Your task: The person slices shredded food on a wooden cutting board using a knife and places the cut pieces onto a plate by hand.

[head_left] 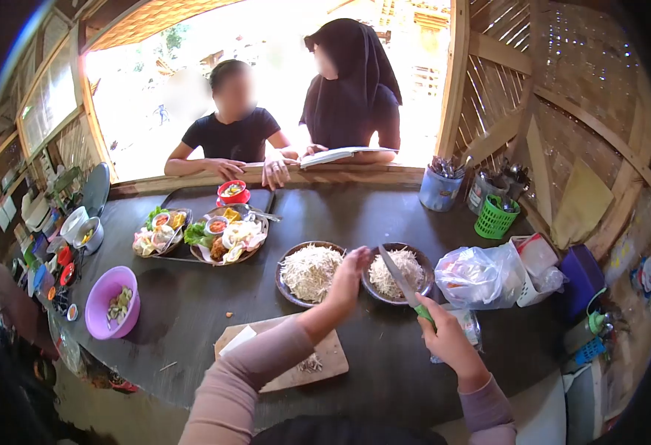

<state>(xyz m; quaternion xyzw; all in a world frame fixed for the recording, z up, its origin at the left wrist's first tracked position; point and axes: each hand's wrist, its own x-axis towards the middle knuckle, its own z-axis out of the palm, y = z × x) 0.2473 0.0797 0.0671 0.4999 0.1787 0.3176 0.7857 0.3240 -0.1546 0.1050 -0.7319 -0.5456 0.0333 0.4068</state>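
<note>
My right hand (448,340) is closed on the green handle of a knife (400,280), whose blade points up and left over the right bowl. My left hand (349,280) is raised between the two dark bowls, near the knife tip; its fingers are blurred, and whether they hold anything cannot be made out. Pale thin shreds (311,273) heap up in the left bowl, and more shreds (407,268) lie in the right bowl. Below my left forearm is a wooden cutting board (333,354) with a few shreds and a white piece (238,340) on it.
Plates of food (229,236) and a red bowl (232,193) are on a tray. A purple bowl (112,302) stands left; plastic bags (477,276), a green basket (496,217) and utensil containers (440,187) stand right. Two people lean at the window sill, beside an open book (340,154).
</note>
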